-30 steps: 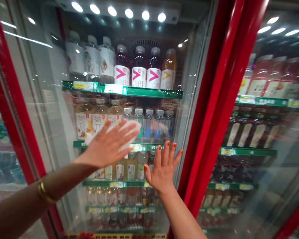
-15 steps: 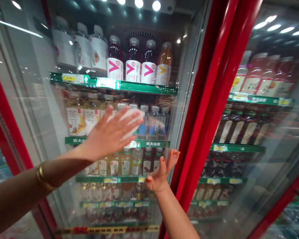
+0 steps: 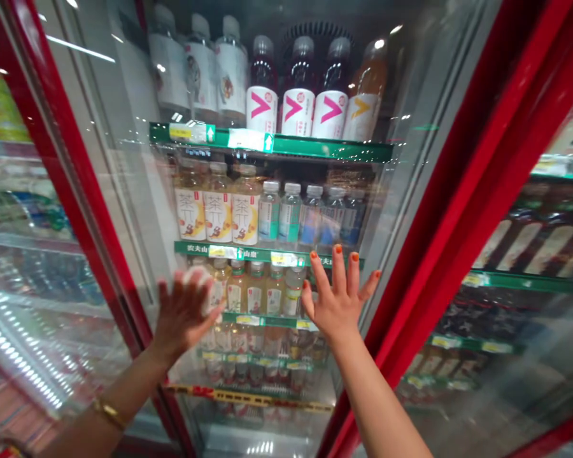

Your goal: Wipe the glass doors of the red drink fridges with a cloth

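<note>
My left hand [image 3: 184, 315], with a gold bracelet [image 3: 109, 412] on its wrist, is blurred at the left side of a glass cooler door [image 3: 410, 191]. Its fingers lie flat over a white cloth [image 3: 198, 278], pressing it to the glass; the cloth shows only partly, so whether it is cloth or paper I cannot tell. To the right, my right hand [image 3: 341, 308] has orange-painted nails and fingers spread wide. It holds nothing and is up against the glass near the red door frame [image 3: 463, 210]. Drink bottles [image 3: 298, 111] stand behind the door.
Green shelf edges [image 3: 310, 145] with price tags cross the cooler's inside. A yellow strip [image 3: 248, 397] with dark lettering runs low across the door. Another red frame [image 3: 62, 159] borders the left side. More bottles [image 3: 530, 245] stand behind the neighbouring door on the right.
My left hand has moved down and left across the glass with the white cloth. My right hand has spread its fingers against the door. The view has shifted to the right across the scene's left side.
</note>
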`<state>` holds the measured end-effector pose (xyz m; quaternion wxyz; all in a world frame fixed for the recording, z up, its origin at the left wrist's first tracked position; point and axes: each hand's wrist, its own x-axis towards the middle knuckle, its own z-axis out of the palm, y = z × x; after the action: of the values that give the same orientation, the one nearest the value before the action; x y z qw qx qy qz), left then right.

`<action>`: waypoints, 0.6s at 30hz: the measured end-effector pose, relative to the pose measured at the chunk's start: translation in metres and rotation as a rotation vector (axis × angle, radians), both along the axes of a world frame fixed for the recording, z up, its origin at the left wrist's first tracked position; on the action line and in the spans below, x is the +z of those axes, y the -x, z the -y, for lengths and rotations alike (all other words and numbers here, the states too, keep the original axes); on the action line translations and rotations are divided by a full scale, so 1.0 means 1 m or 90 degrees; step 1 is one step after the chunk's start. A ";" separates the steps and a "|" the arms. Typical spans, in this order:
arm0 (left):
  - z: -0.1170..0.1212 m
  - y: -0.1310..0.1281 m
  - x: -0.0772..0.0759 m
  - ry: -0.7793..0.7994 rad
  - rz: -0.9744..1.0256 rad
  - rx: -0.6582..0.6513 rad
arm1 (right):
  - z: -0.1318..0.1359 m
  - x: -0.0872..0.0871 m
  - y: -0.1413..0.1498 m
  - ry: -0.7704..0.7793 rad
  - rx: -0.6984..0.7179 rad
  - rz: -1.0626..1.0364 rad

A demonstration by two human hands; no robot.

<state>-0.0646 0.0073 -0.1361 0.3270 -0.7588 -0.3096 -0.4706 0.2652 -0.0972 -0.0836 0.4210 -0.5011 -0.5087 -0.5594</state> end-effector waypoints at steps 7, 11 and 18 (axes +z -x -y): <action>0.012 -0.060 0.060 0.061 0.231 0.043 | -0.014 -0.035 0.045 0.039 0.004 -0.098; 0.032 -0.090 -0.022 -0.014 0.008 -0.042 | -0.017 -0.046 0.046 0.020 0.006 -0.098; -0.008 0.009 -0.015 0.211 0.230 0.033 | -0.016 -0.043 0.044 0.008 0.020 -0.097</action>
<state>-0.0740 0.0150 -0.1515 0.1490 -0.6976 -0.4552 -0.5328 0.2214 -0.0814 -0.1266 0.4640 -0.5370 -0.4863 -0.5097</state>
